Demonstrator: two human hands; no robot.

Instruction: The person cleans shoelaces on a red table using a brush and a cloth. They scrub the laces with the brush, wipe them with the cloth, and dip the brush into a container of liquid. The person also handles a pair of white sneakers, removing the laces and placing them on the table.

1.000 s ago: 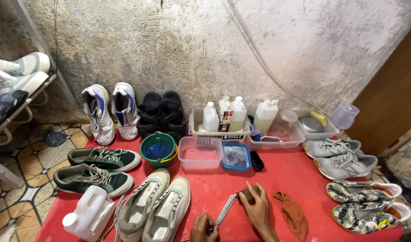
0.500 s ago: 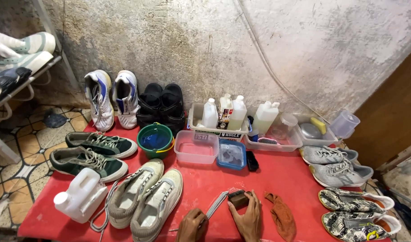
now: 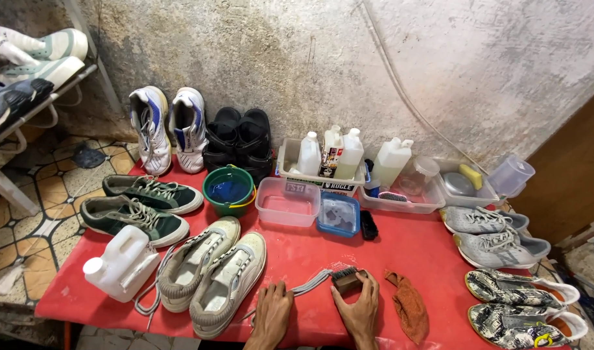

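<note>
My right hand (image 3: 360, 311) rests over the bristle head of a grey-handled brush (image 3: 327, 280) that lies on the red table (image 3: 427, 246). My left hand (image 3: 272, 314) lies flat on the table, its fingertips at the brush's handle end. A pair of dirty cream sneakers (image 3: 213, 272) sits just left of my left hand. A brown cloth (image 3: 408, 306) lies right of my right hand.
A white jug (image 3: 120, 262) lies at front left. Green sneakers (image 3: 141, 207), a green bucket (image 3: 228, 189), a clear tub (image 3: 288, 201), a blue box (image 3: 339, 214), trays of white bottles (image 3: 323, 155), and grey (image 3: 491, 233) and patterned shoes (image 3: 524, 308) surround it.
The brush has come down from a raised hold onto the table. My right hand now presses on its head and my left hand has flattened beside the handle.
</note>
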